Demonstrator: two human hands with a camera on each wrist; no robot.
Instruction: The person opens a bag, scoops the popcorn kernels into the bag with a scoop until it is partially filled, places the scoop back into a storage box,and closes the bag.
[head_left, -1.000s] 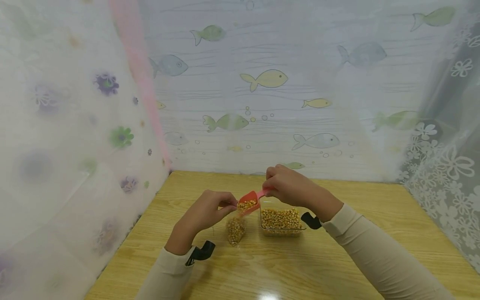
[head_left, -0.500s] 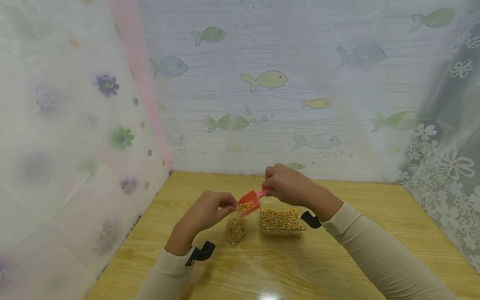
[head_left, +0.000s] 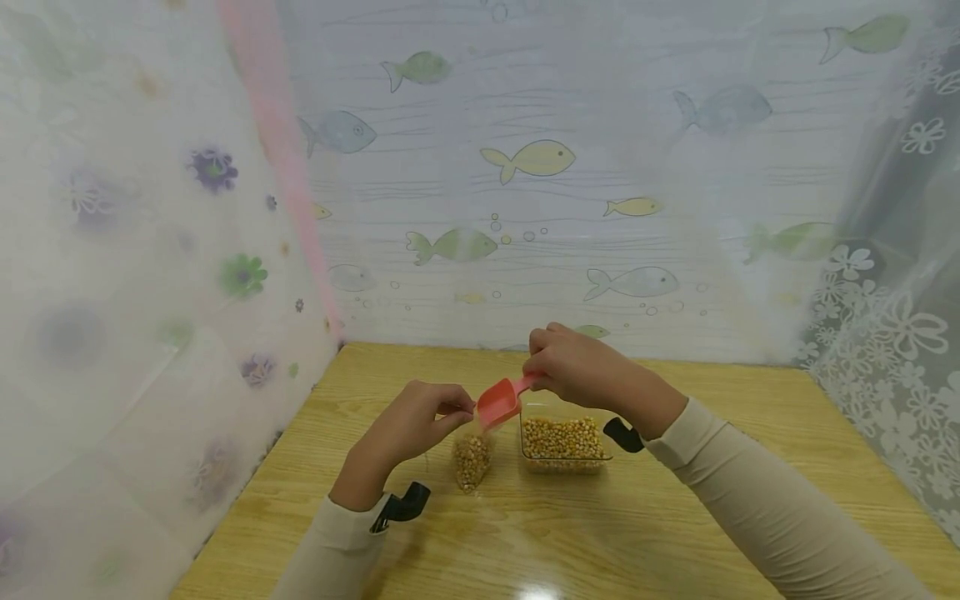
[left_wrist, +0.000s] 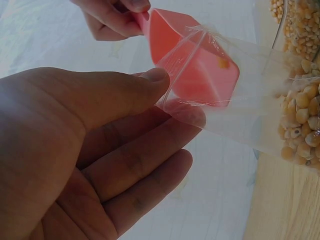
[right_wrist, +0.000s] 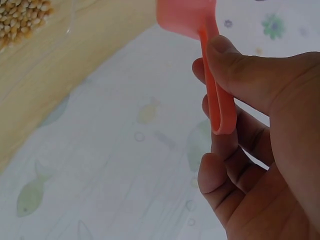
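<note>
My left hand [head_left: 408, 425] pinches the top edge of a clear plastic zip bag [left_wrist: 250, 95] between thumb and fingers. Corn kernels [left_wrist: 302, 120] fill the bag's lower part. My right hand [head_left: 577, 371] grips a pink scoop [head_left: 498, 404] by its looped handle, thumb on one side and fingers on the other. The scoop's bowl tips down into the bag's mouth. In the left wrist view a single kernel [left_wrist: 223, 63] shows at the scoop's lip; the rest of the bowl is bare.
A clear rectangular container [head_left: 566, 467] of corn kernels stands right of the bag on the wooden table [head_left: 600, 542]. Fish-printed sheeting [head_left: 480, 192] hangs behind the table, with more sheeting on both sides.
The kernels in the scoop have slid out into the bag, leaving the bowl bare. My right hand has tilted the scoop slightly and risen a little; the left hand has stayed still.
</note>
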